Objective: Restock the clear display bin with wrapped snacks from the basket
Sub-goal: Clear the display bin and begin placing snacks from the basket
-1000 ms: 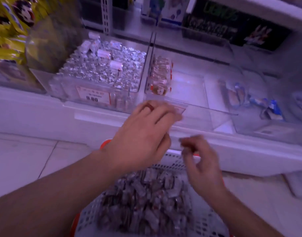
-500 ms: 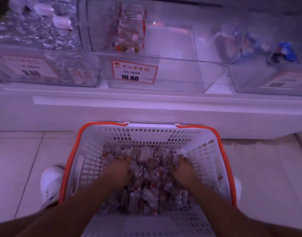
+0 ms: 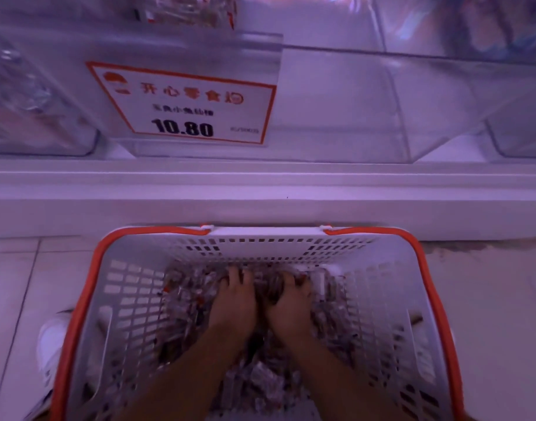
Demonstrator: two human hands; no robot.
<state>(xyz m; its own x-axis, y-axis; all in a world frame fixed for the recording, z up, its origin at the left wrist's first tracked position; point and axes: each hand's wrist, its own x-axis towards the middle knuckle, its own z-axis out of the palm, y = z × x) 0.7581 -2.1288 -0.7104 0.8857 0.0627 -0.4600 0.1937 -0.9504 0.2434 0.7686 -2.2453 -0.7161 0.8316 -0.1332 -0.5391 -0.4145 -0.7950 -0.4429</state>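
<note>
Both hands, left (image 3: 233, 302) and right (image 3: 289, 302), lay side by side, each grip curled around small clear-wrapped snacks (image 3: 260, 387) in the white orange-rimmed plastic basket (image 3: 133, 299). Fingertips were buried; motion blurred the transparent display bin (image 3: 336, 110) above.

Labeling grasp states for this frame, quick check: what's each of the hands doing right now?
Left hand: fingers curled into the wrapped snacks in the basket, gripping a bunch.
Right hand: the same, gripping snacks beside the left.

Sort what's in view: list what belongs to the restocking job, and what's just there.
Job: basket, wrapped snacks, left hand, right hand, clear bin with price tag.
Just there: left bin, right bin, white shoe.
</note>
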